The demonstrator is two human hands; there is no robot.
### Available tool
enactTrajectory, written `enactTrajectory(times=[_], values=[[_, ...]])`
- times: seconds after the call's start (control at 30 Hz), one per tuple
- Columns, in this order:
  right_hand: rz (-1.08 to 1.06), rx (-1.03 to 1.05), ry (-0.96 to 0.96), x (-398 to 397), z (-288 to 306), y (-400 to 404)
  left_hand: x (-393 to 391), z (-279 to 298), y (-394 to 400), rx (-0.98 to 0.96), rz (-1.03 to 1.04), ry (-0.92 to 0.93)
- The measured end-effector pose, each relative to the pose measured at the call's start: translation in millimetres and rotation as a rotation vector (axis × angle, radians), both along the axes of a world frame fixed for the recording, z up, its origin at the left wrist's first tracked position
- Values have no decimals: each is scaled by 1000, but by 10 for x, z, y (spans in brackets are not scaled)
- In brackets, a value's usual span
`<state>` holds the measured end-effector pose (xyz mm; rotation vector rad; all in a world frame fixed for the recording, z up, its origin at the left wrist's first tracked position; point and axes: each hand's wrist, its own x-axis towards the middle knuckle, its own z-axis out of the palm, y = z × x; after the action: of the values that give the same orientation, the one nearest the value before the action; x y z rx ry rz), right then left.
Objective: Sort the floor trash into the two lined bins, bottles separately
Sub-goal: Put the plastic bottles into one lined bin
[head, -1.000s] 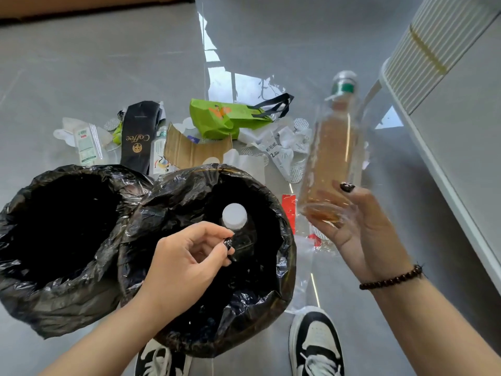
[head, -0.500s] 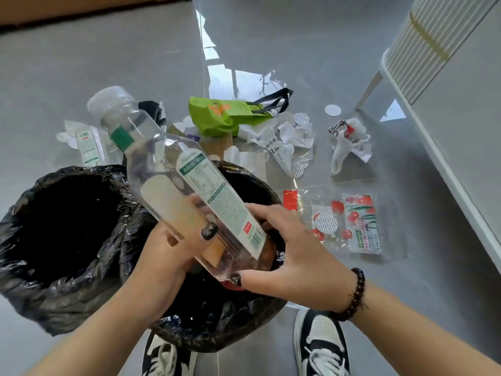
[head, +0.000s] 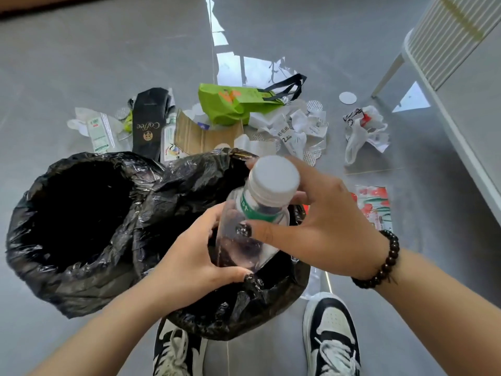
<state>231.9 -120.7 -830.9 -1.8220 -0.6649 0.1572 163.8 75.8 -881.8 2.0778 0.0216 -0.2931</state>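
Head view: a black pouch [head: 147,123] on the floor reads "Coffee"; the clear bottle [head: 252,221] carries a green neck band and white cap, its lettering unreadable. The left hand [head: 195,256] curls round the bottle's lower body; the right hand [head: 320,221] pinches its shoulder, thumb in front. The bottle stands cap-up over the right lined bin [head: 189,191]. Half a second ago it lay tilted, cap to the left. The left lined bin [head: 78,213] sits beside.

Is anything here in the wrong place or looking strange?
Only the unsorted trash: a small bottle lies on the floor among paper scraps beside the coffee bag, behind the bins, not yet in a bin.
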Motion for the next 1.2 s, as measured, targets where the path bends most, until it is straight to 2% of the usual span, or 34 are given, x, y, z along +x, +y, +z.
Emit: enactTrajectory(times=[0.13, 0.27, 0.43, 0.57, 0.67, 0.77, 0.93, 1.0, 1.07, 1.13, 1.2], values=[[36, -111, -75, 8, -130, -99, -14, -102, 276, 333, -40, -9], [98, -223, -101, 1, -241, -142, -69, -152, 244, 556, -87, -27], [238, -634, -230, 10, -328, -43, -55, -189, 178, 701, -94, -69], [342, -867, -344, -35, -439, 58, -60, -220, 147, 731, -119, -50], [382, -967, -472, -71, -560, 147, -78, -252, 141, 728, -139, -29], [379, -1004, -490, -70, -622, 221, -85, -258, 143, 706, -119, -31], [354, -1033, -408, 29, -543, 208, -74, -223, 120, 512, 23, -74], [339, -908, -309, 79, -505, 77, -65, -192, 96, 443, 73, -116], [167, -638, -271, 110, -466, -69, -54, -150, 69, 381, 127, -174], [-125, -401, -209, 100, -494, -219, -16, -98, 44, 325, 183, -228], [-280, -388, -1, 52, -567, -298, 55, -36, 72, 339, 228, -308]])
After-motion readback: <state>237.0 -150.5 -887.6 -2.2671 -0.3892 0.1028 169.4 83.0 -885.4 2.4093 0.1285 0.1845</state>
